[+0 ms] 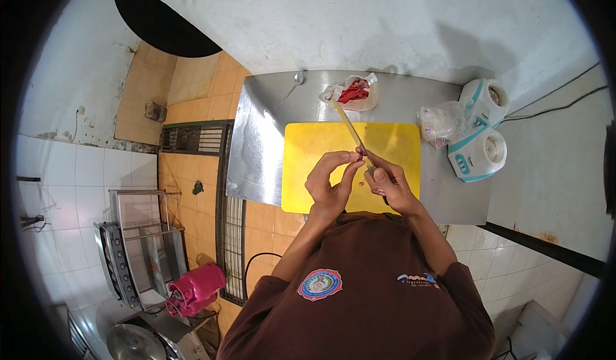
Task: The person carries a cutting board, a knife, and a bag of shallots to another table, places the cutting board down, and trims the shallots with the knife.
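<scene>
Over a yellow cutting board point(308, 161), my left hand point(330, 183) pinches a small purplish-red shallot point(360, 156) between thumb and fingertips. My right hand point(391, 185) is closed around the handle of a knife point(348, 126), whose long blade points up and away to the left. The blade's lower part meets the shallot, close to both sets of fingers. A tiny reddish scrap point(361, 183) lies on the board between my hands. Beyond the board's far edge sits an opened plastic bag point(369, 104) with red chilies point(353, 93) in it.
The board lies on a steel table point(256, 167) against a wall. A spoon point(298, 79) rests at the back left. At the right stand two white-and-teal appliances point(478, 158) beside a filled clear plastic bag point(443, 122). A pink gas cylinder point(200, 289) is at lower left.
</scene>
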`<state>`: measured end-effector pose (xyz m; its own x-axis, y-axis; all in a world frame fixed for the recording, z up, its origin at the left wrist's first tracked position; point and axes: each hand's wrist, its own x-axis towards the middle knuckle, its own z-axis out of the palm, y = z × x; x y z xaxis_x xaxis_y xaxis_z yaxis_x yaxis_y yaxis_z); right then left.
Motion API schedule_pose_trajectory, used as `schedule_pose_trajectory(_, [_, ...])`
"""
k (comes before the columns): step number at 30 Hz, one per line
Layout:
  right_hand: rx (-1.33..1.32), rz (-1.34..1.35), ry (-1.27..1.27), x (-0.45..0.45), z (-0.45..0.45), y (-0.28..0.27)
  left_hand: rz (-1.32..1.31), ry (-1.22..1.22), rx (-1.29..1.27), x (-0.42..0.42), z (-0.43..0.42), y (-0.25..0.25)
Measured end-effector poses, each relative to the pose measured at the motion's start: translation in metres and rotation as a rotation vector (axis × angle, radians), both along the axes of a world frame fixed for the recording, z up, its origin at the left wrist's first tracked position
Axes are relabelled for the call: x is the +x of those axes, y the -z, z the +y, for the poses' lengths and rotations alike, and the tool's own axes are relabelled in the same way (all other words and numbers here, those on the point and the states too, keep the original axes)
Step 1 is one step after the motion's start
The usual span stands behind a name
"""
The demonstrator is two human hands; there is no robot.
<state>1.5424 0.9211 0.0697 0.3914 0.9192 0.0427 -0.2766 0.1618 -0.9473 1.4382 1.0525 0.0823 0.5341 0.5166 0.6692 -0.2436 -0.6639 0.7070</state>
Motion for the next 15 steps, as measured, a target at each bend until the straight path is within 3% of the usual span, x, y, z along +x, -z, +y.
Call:
schedule_pose_trajectory(8, [0.002,0.099,-0.037,0.004,-0.002,-0.009,0.0,0.014,-0.019,0.001,0.0,-0.005])
schedule_pose_trajectory(15, [-0.003,-0.008,-0.024,0.004,-0.003,-0.005,0.022,-0.01,0.062,0.0,0.001,-0.013])
